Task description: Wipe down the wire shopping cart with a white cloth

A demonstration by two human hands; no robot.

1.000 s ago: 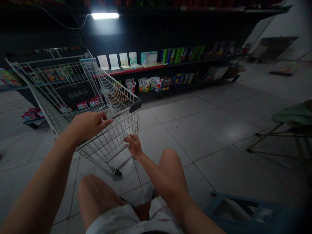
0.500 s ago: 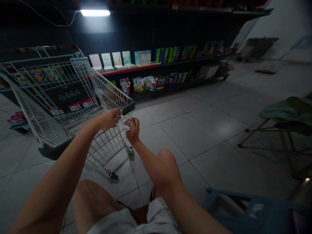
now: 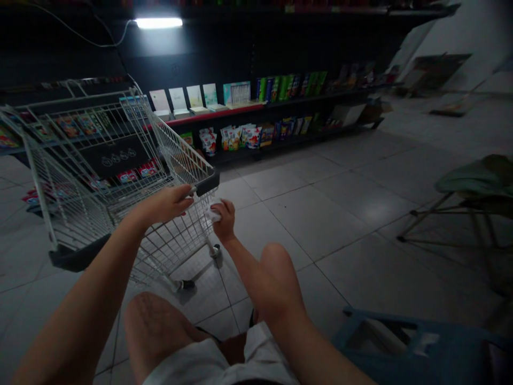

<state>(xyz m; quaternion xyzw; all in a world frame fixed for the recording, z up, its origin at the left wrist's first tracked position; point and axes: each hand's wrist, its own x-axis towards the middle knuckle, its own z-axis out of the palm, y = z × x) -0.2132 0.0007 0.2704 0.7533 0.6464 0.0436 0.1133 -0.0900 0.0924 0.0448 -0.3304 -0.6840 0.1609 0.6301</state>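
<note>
A wire shopping cart (image 3: 176, 235) with dark plastic corner pieces stands in front of me, to the left. My left hand (image 3: 172, 203) is closed around the cart's top front rail beside the right corner piece (image 3: 208, 183). In my right hand (image 3: 225, 218) is a crumpled white wipe (image 3: 214, 214), pinched between thumb and fingers. That hand is just outside the cart's wire front, below the corner piece; whether the wipe touches the wires I cannot tell. A dark panel with round logos (image 3: 116, 156) hangs on the cart's far end.
Behind the cart runs a dark shelf (image 3: 240, 108) with boxes, green and blue cans (image 3: 286, 87) and snack bags (image 3: 240, 138). A lit tube lamp (image 3: 159, 23) hangs above. A blue plastic stool (image 3: 401, 350) is at lower right, a folding chair (image 3: 473, 182) beyond it.
My right hand has moved slightly right and down with the wipe, away from the cart's corner. The cart has turned slightly, and my left hand has shifted left with its rail.
</note>
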